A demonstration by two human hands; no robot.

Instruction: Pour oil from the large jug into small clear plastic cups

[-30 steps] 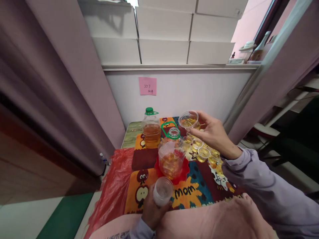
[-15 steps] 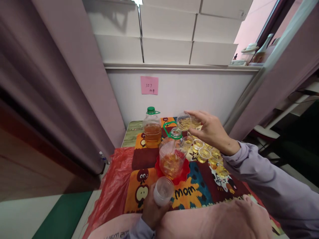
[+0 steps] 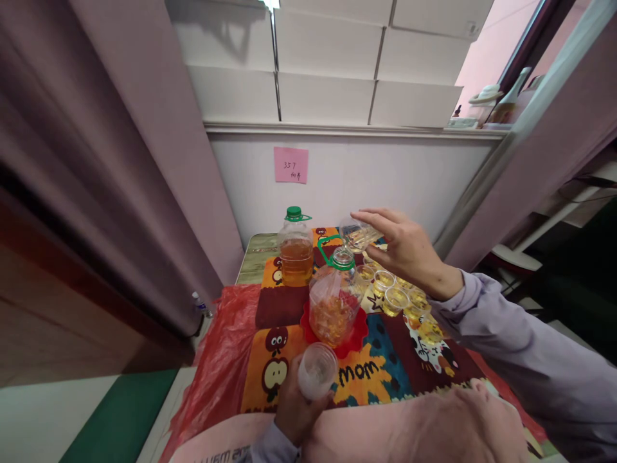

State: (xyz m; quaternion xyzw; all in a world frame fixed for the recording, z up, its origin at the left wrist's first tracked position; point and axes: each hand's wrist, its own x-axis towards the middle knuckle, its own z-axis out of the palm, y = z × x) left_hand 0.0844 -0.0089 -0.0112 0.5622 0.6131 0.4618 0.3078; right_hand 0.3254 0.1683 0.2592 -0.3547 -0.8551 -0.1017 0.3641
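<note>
My right hand (image 3: 409, 247) grips a clear plastic cup (image 3: 355, 233), tipped to the left over the mouth of an uncapped clear jug (image 3: 332, 299). Liquid runs from the cup into the jug, which holds a bubbly amber liquid. Beneath the jug lies a red scalloped dish (image 3: 354, 341). Close to the table's front, my left hand (image 3: 299, 399) is wrapped round a stack of clear plastic cups (image 3: 317, 372). Several small cups of yellow liquid (image 3: 395, 299) stand to the right of the jug, partly behind my right forearm.
A second jug (image 3: 295, 254) with a green cap and amber liquid stands at the back left. A patterned cloth (image 3: 279, 312) and red plastic sheet (image 3: 222, 347) cover the table. Behind, a pink note (image 3: 291, 165) is stuck on the white wall.
The cup in my right hand has tilted further towards the jug's mouth. The liquid in the jug looks more bubbly. My left hand stays with the cup stack.
</note>
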